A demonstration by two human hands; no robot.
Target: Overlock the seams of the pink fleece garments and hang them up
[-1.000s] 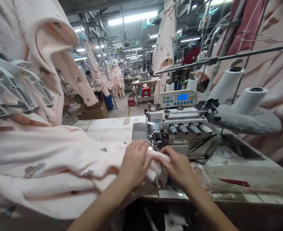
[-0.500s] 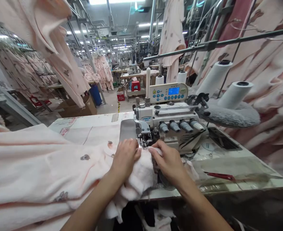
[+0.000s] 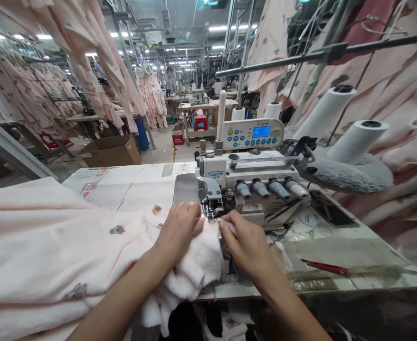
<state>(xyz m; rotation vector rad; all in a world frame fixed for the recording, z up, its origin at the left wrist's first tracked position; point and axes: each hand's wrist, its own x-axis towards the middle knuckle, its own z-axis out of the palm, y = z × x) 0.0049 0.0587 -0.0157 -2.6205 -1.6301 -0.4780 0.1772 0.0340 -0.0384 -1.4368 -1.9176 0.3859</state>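
Pale pink plush fabric (image 3: 98, 251) with small printed figures spreads over the left of the table, its edge at the needle area of a white overlock sewing machine (image 3: 211, 176). My left hand (image 3: 181, 225) is closed on the fabric just left of the presser foot (image 3: 210, 208), fingers curled. On the other side, my right hand (image 3: 240, 237) pinches a small pale piece of fabric (image 3: 231, 225) right in front of the foot. The fingertips partly hide what lies between the hands.
Red-handled thread snips (image 3: 327, 268) lie on the table at the right. White thread cones (image 3: 357, 139) stand behind the machine, beneath a metal bar (image 3: 282, 66). Pink garments hang on both sides. A cardboard box (image 3: 110, 150) sits on the floor beyond, with a person (image 3: 110, 102) farther back.
The view has shifted slightly, so the machine's right side appears farther right. The fabric and my left hand sit slightly farther left. Both hands keep their hold beside the foot.
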